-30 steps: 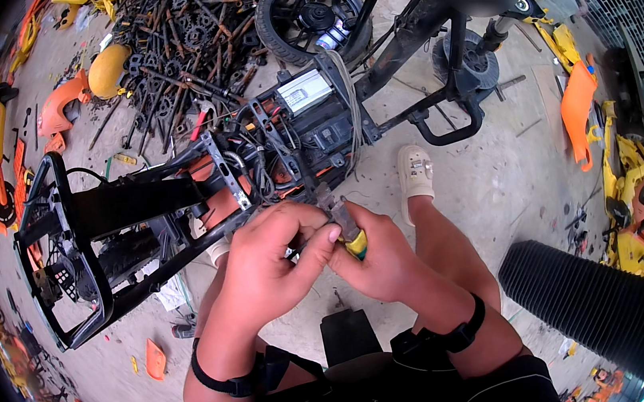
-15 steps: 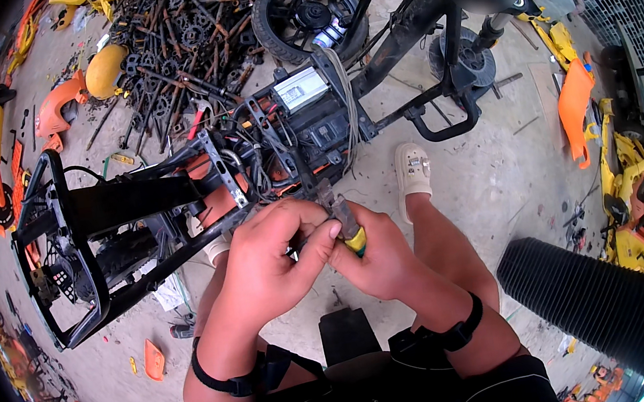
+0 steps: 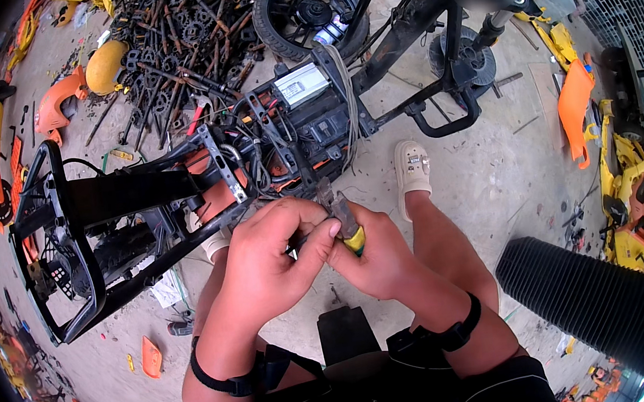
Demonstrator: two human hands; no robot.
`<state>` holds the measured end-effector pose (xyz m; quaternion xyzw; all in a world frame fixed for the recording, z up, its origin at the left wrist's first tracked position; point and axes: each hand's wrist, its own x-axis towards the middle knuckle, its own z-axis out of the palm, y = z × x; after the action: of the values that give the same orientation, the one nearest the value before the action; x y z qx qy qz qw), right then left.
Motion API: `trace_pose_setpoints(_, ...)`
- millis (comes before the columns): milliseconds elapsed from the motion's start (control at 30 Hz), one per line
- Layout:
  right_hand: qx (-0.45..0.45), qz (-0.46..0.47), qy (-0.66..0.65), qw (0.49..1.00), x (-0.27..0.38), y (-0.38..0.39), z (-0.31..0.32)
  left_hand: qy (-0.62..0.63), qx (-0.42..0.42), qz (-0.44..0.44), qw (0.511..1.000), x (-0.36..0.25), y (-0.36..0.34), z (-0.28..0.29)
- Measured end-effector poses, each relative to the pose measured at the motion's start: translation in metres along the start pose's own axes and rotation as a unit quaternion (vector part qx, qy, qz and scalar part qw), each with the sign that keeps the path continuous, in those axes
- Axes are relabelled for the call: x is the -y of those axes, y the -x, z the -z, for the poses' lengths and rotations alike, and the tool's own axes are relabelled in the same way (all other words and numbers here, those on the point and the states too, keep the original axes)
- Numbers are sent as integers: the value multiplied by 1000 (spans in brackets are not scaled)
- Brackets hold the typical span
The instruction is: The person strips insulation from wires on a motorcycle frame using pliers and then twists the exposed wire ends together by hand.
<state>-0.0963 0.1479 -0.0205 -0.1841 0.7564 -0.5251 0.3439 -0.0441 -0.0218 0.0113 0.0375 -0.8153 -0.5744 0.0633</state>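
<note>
My right hand [image 3: 381, 254] is closed round a pair of pliers [image 3: 345, 216] with worn metal jaws and yellow-and-green grips. The jaws point away from me, toward the black scooter frame [image 3: 209, 227]. Right beside it, my left hand [image 3: 276, 251] is closed, thumb and fingers pinched together against the pliers. What the left fingers hold is hidden behind them. Just beyond both hands lies the frame's open middle, with bundled black cables [image 3: 260, 164], a silver controller box [image 3: 301, 85] and a loose grey cable [image 3: 348, 101] looped over its edge.
A heap of rusty metal rods and cranks [image 3: 174, 42] lies behind the frame, beside a black wheel [image 3: 307, 14]. A ribbed black tube [image 3: 591, 300] stands at my right. Orange panels [image 3: 574, 110] and yellow scooter parts [image 3: 632, 203] lie to the right.
Both hands keep the same grip on the pliers and hardly move. The view of the frame and floor shifts very slightly.
</note>
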Motion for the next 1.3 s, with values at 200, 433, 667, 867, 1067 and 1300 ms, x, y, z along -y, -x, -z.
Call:
trace_pose_setpoints(200, -11, -1, 7, 1000, 2, 1, -3, 21, -9, 13, 1000, 3, 4, -1)
trace_pose_setpoints(433, -18, -3, 11, 1000, 2, 0, -4, 2, -8, 0, 1000, 2, 3, 0)
trace_pose_setpoints(667, -22, -10, 7, 1000, 6, -1, -3, -1, -11, -2, 1000, 2, 1, 1)
trace_pose_setpoints(867, -15, -12, 3, 1000, 8, -3, -2, 18, -13, 16, 1000, 2, 1, 1)
trace_pose_setpoints(1067, -9, -22, -3, 1000, 8, -5, -2, 17, -12, 17, 1000, 3, -1, 1)
trace_pose_setpoints(1300, -9, -19, -7, 1000, 5, -5, -4, 30, -20, 14, 999, 7, 1, 1)
